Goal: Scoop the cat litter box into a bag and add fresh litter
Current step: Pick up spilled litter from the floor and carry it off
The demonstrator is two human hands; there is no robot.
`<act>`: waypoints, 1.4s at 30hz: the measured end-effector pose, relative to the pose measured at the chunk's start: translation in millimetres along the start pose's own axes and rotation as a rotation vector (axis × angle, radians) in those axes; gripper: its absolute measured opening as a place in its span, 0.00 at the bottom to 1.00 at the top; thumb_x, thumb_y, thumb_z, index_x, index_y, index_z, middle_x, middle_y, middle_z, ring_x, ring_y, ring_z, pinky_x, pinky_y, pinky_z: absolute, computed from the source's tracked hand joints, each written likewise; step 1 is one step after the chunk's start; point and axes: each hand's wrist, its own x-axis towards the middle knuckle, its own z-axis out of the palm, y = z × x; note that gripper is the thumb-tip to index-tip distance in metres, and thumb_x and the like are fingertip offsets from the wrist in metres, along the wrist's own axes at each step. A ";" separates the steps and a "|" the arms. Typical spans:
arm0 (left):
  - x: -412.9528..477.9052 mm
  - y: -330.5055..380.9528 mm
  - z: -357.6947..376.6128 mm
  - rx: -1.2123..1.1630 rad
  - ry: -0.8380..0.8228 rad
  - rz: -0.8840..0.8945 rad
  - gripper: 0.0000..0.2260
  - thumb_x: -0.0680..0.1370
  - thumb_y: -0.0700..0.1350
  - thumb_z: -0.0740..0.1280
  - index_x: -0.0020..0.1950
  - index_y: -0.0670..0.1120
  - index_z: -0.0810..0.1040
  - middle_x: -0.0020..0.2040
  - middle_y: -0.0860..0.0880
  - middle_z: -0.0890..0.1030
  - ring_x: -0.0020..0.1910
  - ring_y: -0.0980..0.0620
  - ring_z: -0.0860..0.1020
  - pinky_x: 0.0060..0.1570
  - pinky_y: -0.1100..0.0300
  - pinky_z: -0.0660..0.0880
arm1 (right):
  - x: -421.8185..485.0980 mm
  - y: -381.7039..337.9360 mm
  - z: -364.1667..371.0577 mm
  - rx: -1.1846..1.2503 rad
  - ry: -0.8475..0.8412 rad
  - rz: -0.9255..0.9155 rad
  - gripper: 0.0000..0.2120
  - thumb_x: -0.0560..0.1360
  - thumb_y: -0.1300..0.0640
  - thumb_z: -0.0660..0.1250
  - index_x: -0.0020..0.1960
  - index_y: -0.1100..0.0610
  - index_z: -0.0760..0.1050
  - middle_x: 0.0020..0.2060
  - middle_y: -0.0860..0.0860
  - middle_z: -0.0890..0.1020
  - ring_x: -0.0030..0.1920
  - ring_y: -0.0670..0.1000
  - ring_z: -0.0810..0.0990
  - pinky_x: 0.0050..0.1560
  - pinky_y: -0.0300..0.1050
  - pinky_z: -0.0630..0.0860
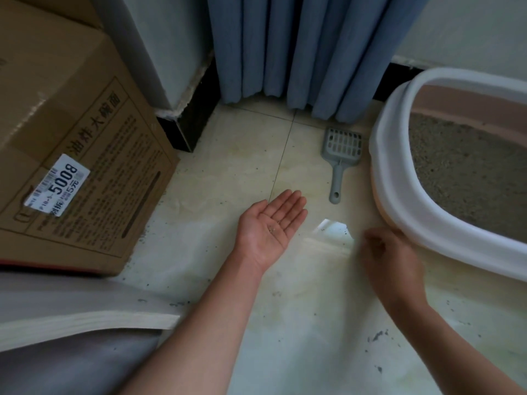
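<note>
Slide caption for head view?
Left hand palm up with litter grains, right hand curled beside litter box, scoop lying on floor.

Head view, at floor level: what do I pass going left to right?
The cardboard box → left hand, palm up → litter scoop → litter box. The right hand overlaps the litter box's near rim, so it is left out.

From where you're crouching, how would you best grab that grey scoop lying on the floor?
By the handle, coming from the near side with the right hand. The scoop lies flat beside the litter box, its slim handle pointing toward you and the slotted head toward the curtain.
</note>
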 end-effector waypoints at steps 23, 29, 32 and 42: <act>-9.2 10.6 6.5 -0.053 0.017 0.049 0.20 0.82 0.46 0.55 0.62 0.34 0.78 0.61 0.36 0.81 0.58 0.39 0.82 0.65 0.45 0.74 | 4.5 0.9 -1.4 -0.102 0.002 0.187 0.06 0.76 0.47 0.67 0.45 0.49 0.78 0.37 0.49 0.81 0.38 0.56 0.79 0.41 0.50 0.78; -11.5 7.8 5.3 -0.051 0.012 0.042 0.20 0.81 0.46 0.56 0.62 0.34 0.78 0.61 0.36 0.81 0.59 0.39 0.82 0.66 0.45 0.74 | 6.2 -0.6 -4.6 -0.149 -0.085 0.161 0.09 0.79 0.48 0.62 0.42 0.51 0.75 0.34 0.50 0.79 0.36 0.56 0.77 0.39 0.49 0.75; -8.9 1.2 4.3 -0.024 0.009 0.012 0.20 0.81 0.47 0.56 0.61 0.34 0.79 0.61 0.36 0.81 0.59 0.39 0.82 0.65 0.45 0.74 | -0.1 -26.8 -0.7 0.036 -0.094 -0.023 0.09 0.80 0.53 0.62 0.41 0.54 0.74 0.33 0.49 0.78 0.34 0.54 0.76 0.36 0.48 0.72; -1.3 -0.1 -10.3 -0.117 0.124 0.011 0.20 0.80 0.43 0.54 0.49 0.36 0.84 0.51 0.39 0.84 0.49 0.43 0.84 0.56 0.53 0.75 | 14.1 -146.0 47.3 0.065 -0.188 -0.525 0.12 0.74 0.55 0.59 0.47 0.51 0.82 0.43 0.49 0.83 0.43 0.53 0.80 0.39 0.47 0.75</act>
